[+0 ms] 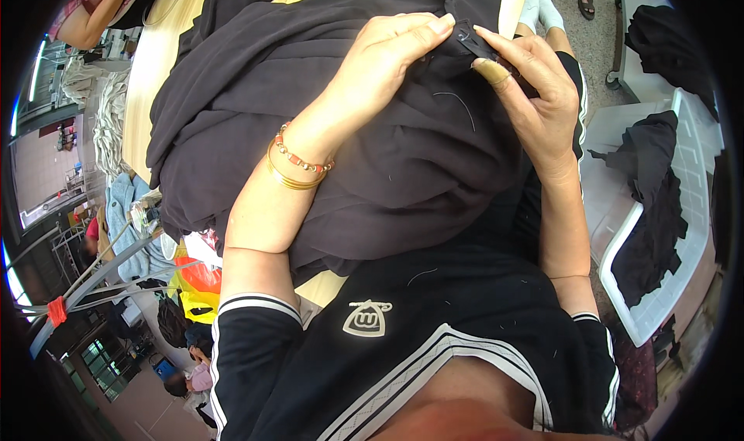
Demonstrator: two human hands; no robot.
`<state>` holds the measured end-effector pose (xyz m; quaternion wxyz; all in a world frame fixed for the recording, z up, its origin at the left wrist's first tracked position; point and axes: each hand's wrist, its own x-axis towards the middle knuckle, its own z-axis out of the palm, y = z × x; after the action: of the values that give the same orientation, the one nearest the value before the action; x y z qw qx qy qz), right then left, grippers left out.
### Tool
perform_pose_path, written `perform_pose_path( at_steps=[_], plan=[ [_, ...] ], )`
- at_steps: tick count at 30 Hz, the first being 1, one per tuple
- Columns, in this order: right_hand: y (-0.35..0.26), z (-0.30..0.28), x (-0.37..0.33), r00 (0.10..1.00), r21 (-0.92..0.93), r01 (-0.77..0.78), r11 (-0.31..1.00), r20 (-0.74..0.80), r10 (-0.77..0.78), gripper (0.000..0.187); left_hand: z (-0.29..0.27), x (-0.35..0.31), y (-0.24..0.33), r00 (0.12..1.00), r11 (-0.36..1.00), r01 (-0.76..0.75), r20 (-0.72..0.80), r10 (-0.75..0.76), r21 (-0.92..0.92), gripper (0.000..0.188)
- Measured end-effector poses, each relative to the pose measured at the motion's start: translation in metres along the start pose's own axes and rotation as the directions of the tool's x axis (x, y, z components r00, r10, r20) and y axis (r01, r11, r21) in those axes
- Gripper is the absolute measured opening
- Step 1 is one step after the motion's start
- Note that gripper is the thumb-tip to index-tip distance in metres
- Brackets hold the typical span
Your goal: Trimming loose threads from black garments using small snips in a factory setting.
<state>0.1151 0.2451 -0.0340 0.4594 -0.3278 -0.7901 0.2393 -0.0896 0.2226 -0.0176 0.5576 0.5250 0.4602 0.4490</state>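
A large heap of thin black cloth (333,154) lies gathered on the table and hangs over my lap. At its far edge my left hand (391,53) pinches the cloth between thumb and fingers. Close beside it, my right hand (539,80) has thumb and forefinger on either side of a small folded black piece (470,41) at the cloth's edge. That piece carries a small pale mark; whether it is a label or a fastening is too small to tell. The right thumb's tip looks yellowish. Loose pale threads (463,108) lie on the cloth.
The pale wooden table (147,108) extends left and beyond the cloth. To my right stands a white plastic crate (632,317) with dark cloth pieces (651,216). Another person's arm (93,22) shows at the far left. A metal frame (93,278) and bags (198,286) are at left.
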Motion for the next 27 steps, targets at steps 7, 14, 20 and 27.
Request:
perform_pose_path(
  at_steps=[7, 14, 20, 27],
  plan=[
    [0.000, 0.001, 0.002, 0.996, -0.026, 0.082, 0.996, -0.031, -0.083, 0.030, -0.002, 0.000, -0.003, 0.999, 1.000, -0.031, -0.021, 0.031, -0.003, 0.031],
    [0.005, 0.010, 0.007, 0.888, 0.609, -0.451, 0.652, 0.236, 0.394, 0.018, 0.001, 0.001, 0.007, 0.997, 1.000, 0.018, 0.070, -0.019, 0.014, 0.026],
    [0.020, -0.005, 0.008, 0.880, 0.578, -0.429, 0.694, 0.094, 0.465, 0.009, -0.017, 0.003, 0.022, 0.993, 0.975, 0.061, 0.084, -0.081, 0.212, 0.020],
    [0.027, 0.003, 0.008, 0.950, 0.329, -0.279, 0.902, -0.043, 0.310, 0.019, -0.023, 0.003, 0.016, 1.000, 0.998, 0.020, 0.011, -0.021, 0.057, 0.024]
  ],
)
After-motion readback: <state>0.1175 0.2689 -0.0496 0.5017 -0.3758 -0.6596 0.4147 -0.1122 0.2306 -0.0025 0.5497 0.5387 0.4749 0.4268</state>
